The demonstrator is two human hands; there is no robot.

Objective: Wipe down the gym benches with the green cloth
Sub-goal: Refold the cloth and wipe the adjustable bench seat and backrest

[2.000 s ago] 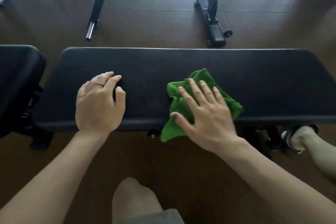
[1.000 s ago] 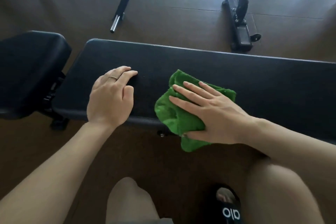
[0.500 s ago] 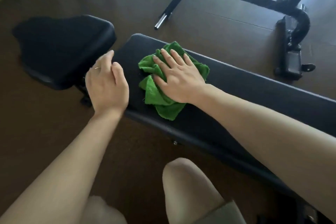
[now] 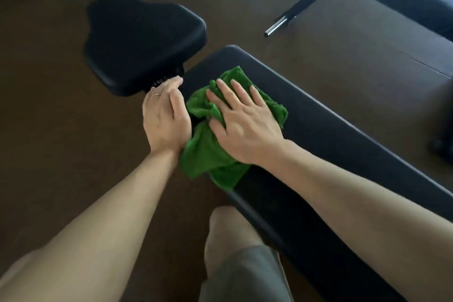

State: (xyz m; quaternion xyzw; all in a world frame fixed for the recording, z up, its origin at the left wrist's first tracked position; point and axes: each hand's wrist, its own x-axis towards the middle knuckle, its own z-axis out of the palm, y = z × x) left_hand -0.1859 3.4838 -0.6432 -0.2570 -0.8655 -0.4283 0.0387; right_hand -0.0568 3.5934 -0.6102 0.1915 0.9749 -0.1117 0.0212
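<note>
1. The green cloth [image 4: 235, 115] is found bunched at the end of the long bench pad [image 4: 343, 144] nearest the seat pad [image 4: 142, 41], with one corner hanging over the near edge; it is pressed flat under the right hand [image 4: 245, 125], whose fingers are spread and straight, so the cloth is pinned rather than gripped.
2. The left hand [image 4: 164, 117] is laid at the pad's end corner, just beside the cloth, with fingers close together and fairly straight; nothing is held in it, though whether its edge touches the cloth cannot be told for certain from this angle.
3. The step in hand is judged to be the wipe of this end of the pad; even downward pressure should be kept through the whole palm, so that the bunched folds are dragged along and not ridden over.
4. The hanging corner is best gathered back under the palm, so the near edge is also wiped.
5. The bracing hand is best moved aside, since the corner beneath it is left unwiped.
6. The seat pad is judged still to be done; the cloth could be carried across the gap to it.
</note>
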